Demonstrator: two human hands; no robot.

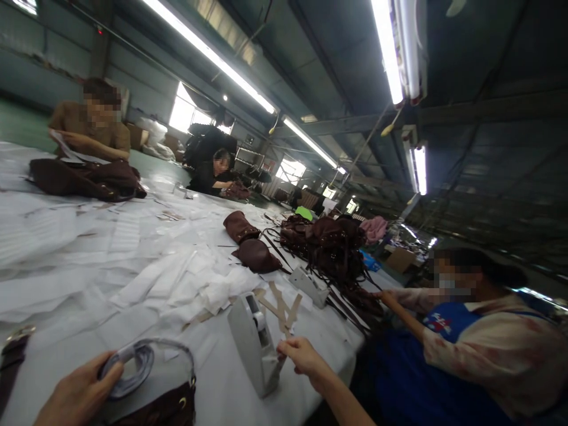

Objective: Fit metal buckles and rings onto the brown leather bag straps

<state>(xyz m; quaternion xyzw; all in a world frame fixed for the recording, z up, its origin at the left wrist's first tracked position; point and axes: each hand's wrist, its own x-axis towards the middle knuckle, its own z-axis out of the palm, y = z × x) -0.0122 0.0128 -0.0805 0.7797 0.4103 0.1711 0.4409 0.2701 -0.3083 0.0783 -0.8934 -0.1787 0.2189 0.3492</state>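
My left hand [80, 393] is at the bottom left, fingers closed on a grey coiled band [128, 367] that sits on top of a dark brown bag [164, 405] with a thin wire handle. My right hand [302, 357] is pinched at the front of a grey tape dispenser [255, 343] standing on the white table [66, 278]. What the fingertips pinch is too small to make out. Several tan tape strips [279, 307] lie just behind the dispenser.
White paper sheets [177, 278] cover the table. Brown bags [252, 245] and a pile of bags with straps [331, 248] lie further back. A second dispenser [308, 286] is nearby. A person in a blue apron [465, 337] reaches in at right; two other people work across the table.
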